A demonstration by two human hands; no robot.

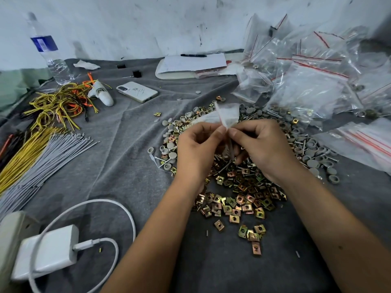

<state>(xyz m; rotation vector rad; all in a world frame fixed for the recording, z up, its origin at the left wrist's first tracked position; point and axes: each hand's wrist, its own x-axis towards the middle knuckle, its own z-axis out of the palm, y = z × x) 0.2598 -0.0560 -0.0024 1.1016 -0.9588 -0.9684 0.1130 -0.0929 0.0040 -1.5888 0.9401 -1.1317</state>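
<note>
both hands meet above the heap, holding a small clear bag [228, 112] between them; the left hand [196, 149] has its fingers curled, thumb and forefinger pinching the bag's lower edge; the right hand [262, 144] pinches the same edge from the other side, its fingertips almost touching those of the left; the bag stands up from the pinch, raised off the cloth and tilted a little toward the wall; something thin and grey hangs down between the palms — too hidden to tell what it is.

right under the hands lies a pile of square brass-coloured clips [239, 199], spreading toward the person; round grey caps [311, 153] and a few screws ring the pile on the left, far and right sides; all of it sits on a wrinkled grey cloth [127, 155].

to the right is a heap of clear bags with red strips [313, 81]; on the left — yellow wires [55, 102], a bundle of grey ties [48, 153], a white charger [50, 250] with its cable [118, 206]; further back a phone [137, 92], a water bottle [48, 51], and a pen [193, 55] on white paper [194, 62].
</note>
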